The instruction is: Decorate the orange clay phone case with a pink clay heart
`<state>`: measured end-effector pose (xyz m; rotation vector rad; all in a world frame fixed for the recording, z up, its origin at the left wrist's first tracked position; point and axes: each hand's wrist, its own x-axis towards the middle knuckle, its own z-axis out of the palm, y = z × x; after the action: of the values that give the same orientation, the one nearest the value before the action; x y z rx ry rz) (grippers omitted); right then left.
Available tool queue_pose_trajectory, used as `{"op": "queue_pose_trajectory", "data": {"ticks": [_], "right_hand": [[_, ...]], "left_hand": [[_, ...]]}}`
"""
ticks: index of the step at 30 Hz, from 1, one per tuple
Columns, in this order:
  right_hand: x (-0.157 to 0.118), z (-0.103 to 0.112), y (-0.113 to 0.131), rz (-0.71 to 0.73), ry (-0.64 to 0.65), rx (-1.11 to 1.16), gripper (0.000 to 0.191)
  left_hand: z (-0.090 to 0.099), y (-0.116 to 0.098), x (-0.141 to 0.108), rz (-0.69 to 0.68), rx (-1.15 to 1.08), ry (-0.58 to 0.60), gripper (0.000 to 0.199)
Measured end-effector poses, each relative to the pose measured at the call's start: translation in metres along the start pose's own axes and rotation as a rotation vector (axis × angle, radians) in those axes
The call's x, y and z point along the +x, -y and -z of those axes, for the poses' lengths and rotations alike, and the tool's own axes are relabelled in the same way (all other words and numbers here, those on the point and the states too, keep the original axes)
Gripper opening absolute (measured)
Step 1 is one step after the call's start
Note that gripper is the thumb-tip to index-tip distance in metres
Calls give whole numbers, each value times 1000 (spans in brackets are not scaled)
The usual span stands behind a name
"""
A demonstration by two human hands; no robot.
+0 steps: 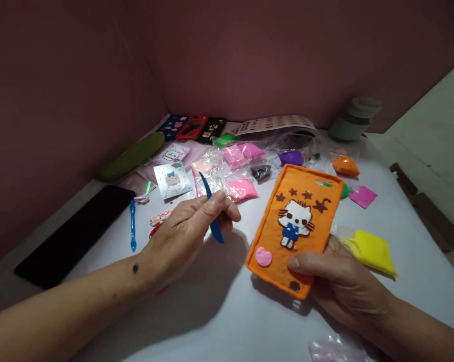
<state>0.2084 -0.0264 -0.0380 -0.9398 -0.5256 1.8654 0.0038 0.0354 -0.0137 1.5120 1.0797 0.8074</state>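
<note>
The phone case (264, 221), orange and decorated, is in your right hand (343, 286), raised over the near right part of the desk (196, 311). The thumb presses on its face beside the pink heart (263, 256); the other fingers pass behind, mostly hidden. Your left hand (185, 226), to the left and apart from the case, has its fingers closed, pinching a blue plastic knife (215, 231) between thumb and fingers. The yellow packet (373, 251) lies to the right. The case is probably light, with a stiff shell under a soft, clay-like layer that dents or smears under pressure. The cat figure (296, 213) and brown stars (320, 206) look most fragile. Best hold: the long side edges and the underside, thumb pressure light and off the decorations.
</note>
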Motion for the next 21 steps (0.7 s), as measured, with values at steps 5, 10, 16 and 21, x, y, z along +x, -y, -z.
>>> {"op": "queue_pose_trajectory", "data": {"ticks": [5,10,16,21], "right_hand": [[4,0,2,0,-15,37,43],[6,2,3,-46,48,54,43],[5,2,3,-47,146,100,50],[5,4,3,-39,118,113,54]], "left_hand": [[6,-10,-5,-122,203,-72,48],[6,-10,-12,-298,115,121,22],[6,-5,-10,-577,314,370,16],[4,4,-13,-626,388,401,23]]}}
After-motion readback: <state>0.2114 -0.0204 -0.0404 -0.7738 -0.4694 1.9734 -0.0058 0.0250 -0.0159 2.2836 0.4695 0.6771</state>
